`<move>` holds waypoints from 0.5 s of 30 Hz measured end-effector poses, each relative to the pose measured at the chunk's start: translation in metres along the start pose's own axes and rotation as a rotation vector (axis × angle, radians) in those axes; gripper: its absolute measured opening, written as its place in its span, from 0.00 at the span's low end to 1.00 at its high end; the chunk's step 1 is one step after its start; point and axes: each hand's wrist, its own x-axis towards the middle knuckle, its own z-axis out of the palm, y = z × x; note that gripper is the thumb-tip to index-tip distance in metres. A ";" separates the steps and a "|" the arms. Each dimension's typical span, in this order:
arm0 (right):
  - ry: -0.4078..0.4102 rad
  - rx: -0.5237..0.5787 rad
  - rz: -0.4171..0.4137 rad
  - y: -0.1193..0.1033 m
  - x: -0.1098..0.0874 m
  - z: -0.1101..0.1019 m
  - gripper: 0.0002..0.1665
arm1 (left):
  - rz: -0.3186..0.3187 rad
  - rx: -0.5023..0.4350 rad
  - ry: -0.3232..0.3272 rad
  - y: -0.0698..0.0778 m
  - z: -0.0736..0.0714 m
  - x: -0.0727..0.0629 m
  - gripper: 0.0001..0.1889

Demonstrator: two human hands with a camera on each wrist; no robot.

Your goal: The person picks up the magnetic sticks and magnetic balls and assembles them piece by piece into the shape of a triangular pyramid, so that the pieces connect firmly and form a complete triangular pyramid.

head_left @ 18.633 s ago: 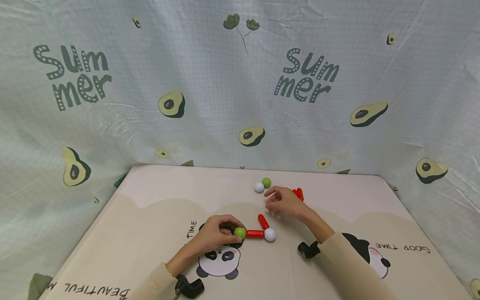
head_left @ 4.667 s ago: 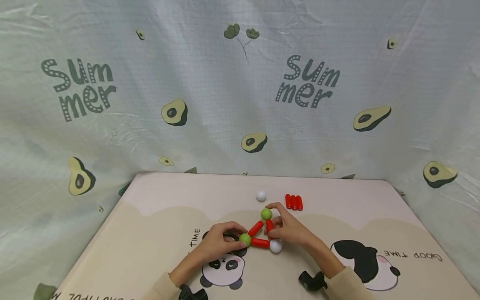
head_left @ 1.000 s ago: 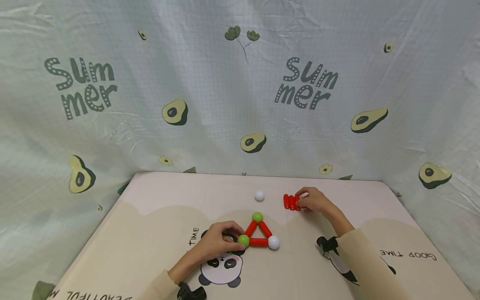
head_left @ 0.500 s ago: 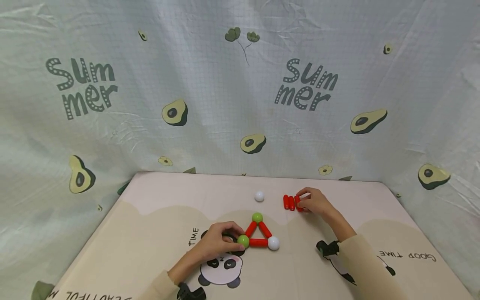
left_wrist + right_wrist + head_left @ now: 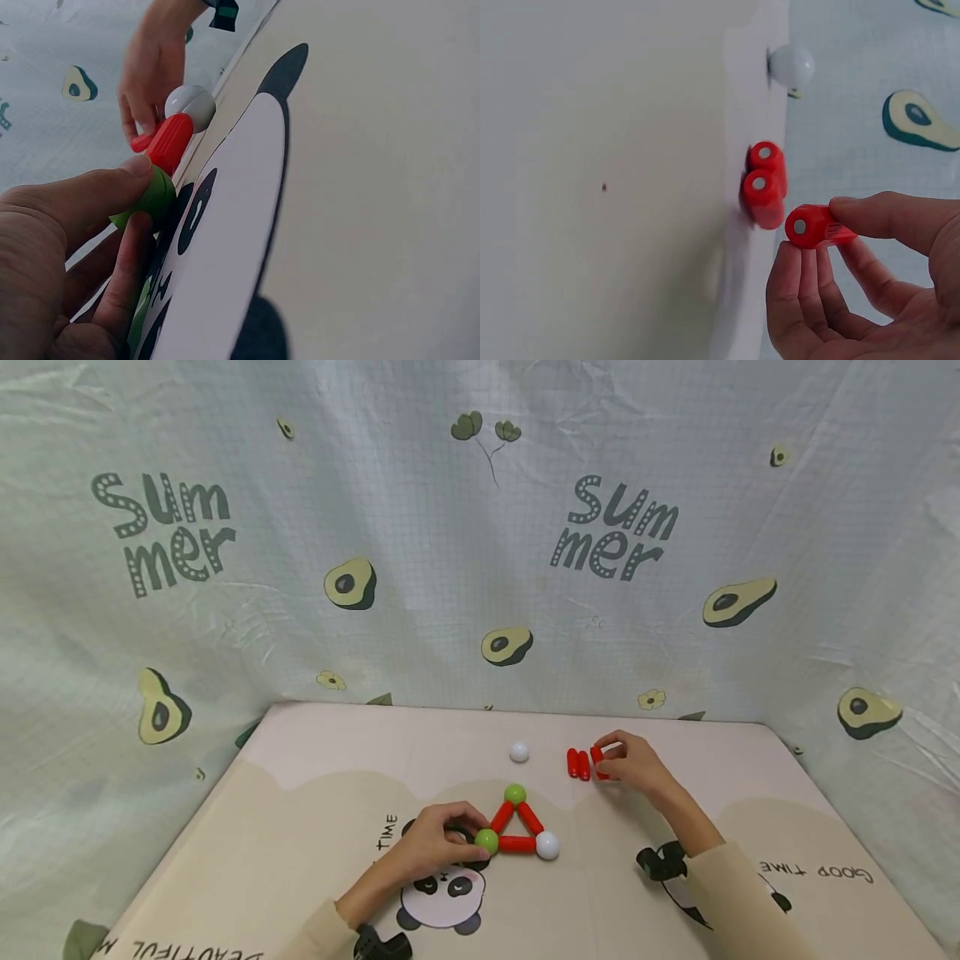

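Note:
My left hand (image 5: pixel 438 839) pinches a green ball (image 5: pixel 155 196) at the left corner of a triangle on the table. Red magnetic rods (image 5: pixel 517 844) form its sides, with a second green ball (image 5: pixel 515 794) at the far corner and a white ball (image 5: pixel 547 845) at the right one. Farther back, my right hand (image 5: pixel 632 762) pinches a red magnetic rod (image 5: pixel 810 226) between thumb and fingers. In the right wrist view its round metal end faces the camera. Just left of it, two more red rods (image 5: pixel 578 764) lie side by side.
A loose white ball (image 5: pixel 519 752) sits behind the triangle, left of the spare rods. The table mat (image 5: pixel 300 827) carries printed pandas and lettering. A cloth with avocado prints (image 5: pixel 420 527) hangs behind and beside the table.
Over the last second, my right hand has drawn one red rod slightly right, away from the other two. The triangle, closed since the older frames, and my left hand stay put.

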 end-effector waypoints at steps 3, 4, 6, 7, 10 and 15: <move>0.002 0.011 -0.035 -0.007 -0.008 0.000 0.24 | -0.004 -0.002 0.002 0.000 0.000 0.001 0.16; 0.000 0.015 -0.046 -0.010 -0.011 0.001 0.24 | -0.007 -0.005 0.002 0.000 0.000 0.001 0.16; -0.007 0.022 -0.066 -0.013 -0.015 0.003 0.24 | -0.009 -0.010 0.002 0.000 0.001 0.001 0.16; -0.011 0.022 -0.070 -0.014 -0.017 0.005 0.24 | -0.010 -0.012 0.001 0.001 0.001 0.001 0.16; -0.022 0.030 -0.077 -0.017 -0.021 0.010 0.23 | -0.014 -0.012 0.000 0.001 0.001 0.000 0.16; -0.039 0.035 -0.093 -0.022 -0.032 0.020 0.21 | -0.022 -0.004 0.004 0.003 0.001 0.000 0.16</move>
